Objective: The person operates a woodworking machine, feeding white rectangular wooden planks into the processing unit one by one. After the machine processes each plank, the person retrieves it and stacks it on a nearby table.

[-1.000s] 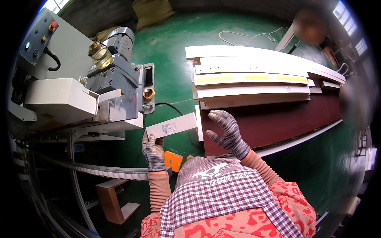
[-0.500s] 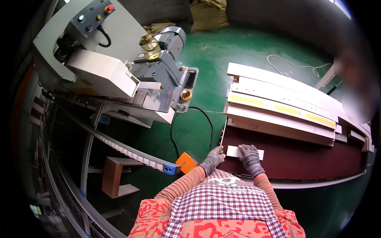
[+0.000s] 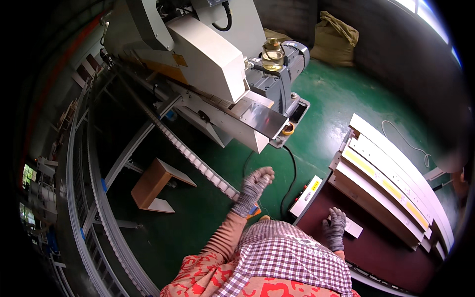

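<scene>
My left hand [image 3: 258, 184], in a grey striped glove, is raised over the floor by the end of the roller rail [image 3: 217, 180]. Its fingers are curled in, and nothing shows in them. My right hand [image 3: 335, 228], gloved alike, has its fingers over a small white strip [image 3: 353, 227] on the dark red tabletop [image 3: 316, 212]. Part of that strip is hidden beneath the glove. Just beyond lies a stack of long white boards [image 3: 383, 185], some with yellow bands.
A large machine with a white housing [image 3: 210, 54] and a grey motor [image 3: 296, 57] stands ahead on the left. A black cable [image 3: 294, 168] runs along the green floor. Left of me are a brown-and-white board piece [image 3: 156, 183] and curved metal rails [image 3: 99, 218]. Far back sits a sack [image 3: 335, 39].
My view has turned left toward the machine. My left hand has left the tabletop's left edge and risen toward the machine. My right hand stays on the white strip.
</scene>
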Demonstrator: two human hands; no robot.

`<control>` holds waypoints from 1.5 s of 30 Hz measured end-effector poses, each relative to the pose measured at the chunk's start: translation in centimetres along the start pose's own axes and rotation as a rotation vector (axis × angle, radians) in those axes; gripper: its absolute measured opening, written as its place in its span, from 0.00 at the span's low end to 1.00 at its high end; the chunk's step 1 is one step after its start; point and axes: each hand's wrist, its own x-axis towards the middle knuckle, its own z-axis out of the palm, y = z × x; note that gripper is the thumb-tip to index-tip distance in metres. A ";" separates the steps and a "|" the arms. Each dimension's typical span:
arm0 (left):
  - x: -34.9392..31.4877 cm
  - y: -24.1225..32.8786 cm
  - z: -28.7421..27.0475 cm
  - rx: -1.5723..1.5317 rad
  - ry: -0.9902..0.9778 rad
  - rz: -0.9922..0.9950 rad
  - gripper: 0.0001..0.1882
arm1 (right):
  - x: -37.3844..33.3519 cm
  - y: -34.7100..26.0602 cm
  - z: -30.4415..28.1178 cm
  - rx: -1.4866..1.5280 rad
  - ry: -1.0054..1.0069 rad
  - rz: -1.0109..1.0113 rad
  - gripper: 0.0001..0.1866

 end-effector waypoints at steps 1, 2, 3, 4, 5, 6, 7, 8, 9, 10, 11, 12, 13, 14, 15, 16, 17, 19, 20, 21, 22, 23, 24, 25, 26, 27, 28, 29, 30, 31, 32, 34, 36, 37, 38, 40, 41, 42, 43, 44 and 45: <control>0.4 0.8 -1.7 0.077 0.035 0.114 0.13 | 0.5 -1.2 0.7 0.063 0.012 -0.025 0.28; 0.5 1.2 -3.4 0.116 0.129 0.155 0.14 | 1.1 -3.0 1.2 0.057 0.053 -0.119 0.26; 1.1 1.0 -6.1 0.210 0.184 0.217 0.14 | 2.3 -5.6 0.4 0.160 0.030 -0.195 0.23; 1.5 1.3 -8.0 0.235 0.198 0.272 0.14 | 3.5 -7.2 0.0 0.214 -0.089 -0.228 0.21; 2.2 1.0 -10.6 0.298 0.240 0.277 0.14 | 3.5 -7.8 0.7 0.188 -0.020 -0.325 0.19; 2.3 2.2 -11.9 0.384 0.236 0.282 0.15 | 4.0 -8.8 0.5 0.234 -0.097 -0.355 0.18; 2.7 2.4 -14.1 0.367 0.241 0.249 0.16 | 4.3 -9.4 1.2 0.262 -0.148 -0.386 0.16; 3.3 2.2 -16.2 0.356 0.268 0.238 0.17 | 4.5 -9.7 1.6 0.252 -0.260 -0.394 0.15; 3.8 2.5 -17.3 0.329 0.286 0.227 0.17 | 4.5 -9.5 2.5 0.185 -0.298 -0.433 0.14; 4.2 2.9 -18.5 0.371 0.294 0.214 0.17 | 4.4 -9.5 3.1 0.125 -0.332 -0.427 0.12; 4.4 3.5 -18.2 0.365 0.307 0.189 0.17 | 4.2 -8.9 4.7 0.088 -0.358 -0.410 0.10; 4.6 3.7 -18.6 0.362 0.349 0.172 0.17 | 3.8 -8.3 5.8 0.027 -0.330 -0.406 0.10; 4.8 3.6 -20.3 0.329 0.376 0.138 0.17 | 3.7 -8.2 6.8 -0.029 -0.306 -0.431 0.10; 5.6 3.6 -21.4 0.300 0.402 0.105 0.17 | 3.4 -8.0 7.4 -0.085 -0.282 -0.456 0.10; 5.9 3.8 -21.0 0.320 0.408 0.090 0.17 | 3.1 -7.8 8.0 -0.071 -0.265 -0.432 0.10; 6.3 4.0 -20.6 0.341 0.416 0.077 0.17 | 2.7 -7.5 8.4 -0.057 -0.249 -0.411 0.11; 6.4 4.1 -20.9 0.331 0.436 0.070 0.17 | 2.4 -7.7 8.6 -0.039 -0.236 -0.404 0.11; 6.8 4.2 -21.1 0.319 0.435 0.124 0.17 | 2.1 -7.6 8.8 -0.054 -0.230 -0.405 0.11; 6.8 4.3 -21.4 0.315 0.437 0.155 0.16 | 2.2 -7.7 8.9 -0.061 -0.230 -0.415 0.11; 6.9 4.4 -21.5 0.328 0.442 0.148 0.16 | 2.1 -7.9 8.9 -0.108 -0.250 -0.412 0.13; 7.1 4.5 -21.4 0.341 0.447 0.141 0.16 | 2.0 -7.9 8.9 -0.109 -0.251 -0.409 0.13; 7.2 4.7 -21.4 0.353 0.452 0.137 0.16 | 2.1 -7.8 8.9 -0.110 -0.251 -0.408 0.14; 7.5 4.6 -21.7 0.378 0.457 0.137 0.16 | 2.1 -7.8 9.0 -0.112 -0.251 -0.407 0.14; 8.0 4.2 -22.3 0.404 0.462 0.136 0.16 | 2.1 -7.7 9.0 -0.111 -0.251 -0.401 0.14; 8.4 4.0 -23.0 0.429 0.471 0.136 0.16 | 2.1 -7.5 9.3 -0.109 -0.251 -0.399 0.14; 8.8 3.8 -23.8 0.422 0.477 0.127 0.16 | 2.4 -7.5 9.4 -0.108 -0.252 -0.402 0.14; 9.2 3.7 -24.6 0.416 0.484 0.118 0.16 | 2.4 -7.5 9.4 -0.114 -0.246 -0.403 0.14; 9.1 3.8 -25.1 0.408 0.500 0.114 0.16 | 2.6 -7.5 9.3 -0.118 -0.240 -0.414 0.14; 9.0 3.8 -25.4 0.380 0.503 0.109 0.16 | 2.8 -7.5 9.2 -0.122 -0.234 -0.429 0.14; 8.9 3.8 -25.2 0.362 0.488 0.113 0.16 | 2.9 -7.5 9.3 -0.104 -0.289 -0.397 0.14; 8.8 3.8 -24.9 0.339 0.492 0.135 0.16 | 3.5 -7.4 9.2 -0.092 -0.339 -0.391 0.14; 8.5 3.4 -24.6 0.361 0.474 0.190 0.15 | 3.5 -8.0 8.4 -0.117 -0.436 -0.361 0.15; 8.3 2.8 -24.6 0.287 0.461 0.265 0.14 | 3.7 -8.1 8.2 -0.163 -0.491 -0.372 0.17; 8.4 2.8 -24.2 0.261 0.480 0.264 0.14 | 3.5 -7.8 8.4 -0.132 -0.470 -0.368 0.17; 8.5 2.6 -24.3 0.233 0.509 0.257 0.14 | 3.5 -7.9 8.4 -0.123 -0.482 -0.354 0.16; 8.2 2.8 -23.1 0.205 0.556 0.273 0.14 | 3.4 -7.6 8.8 -0.194 -0.457 -0.395 0.15; 8.1 2.9 -22.9 0.181 0.592 0.255 0.14 | 3.6 -7.8 8.9 -0.201 -0.497 -0.393 0.15; 8.0 3.1 -22.7 0.155 0.615 0.232 0.14 | 3.7 -7.7 9.1 -0.211 -0.535 -0.377 0.16; 7.8 3.4 -22.3 0.126 0.631 0.224 0.14 | 3.5 -7.4 9.5 -0.237 -0.514 -0.387 0.16; 7.4 3.8 -22.1 0.098 0.642 0.214 0.14 | 3.6 -7.3 9.7 -0.260 -0.528 -0.399 0.15; 8.0 4.0 -21.3 0.061 0.623 0.198 0.14 | 3.1 -6.6 10.1 -0.290 -0.512 -0.398 0.15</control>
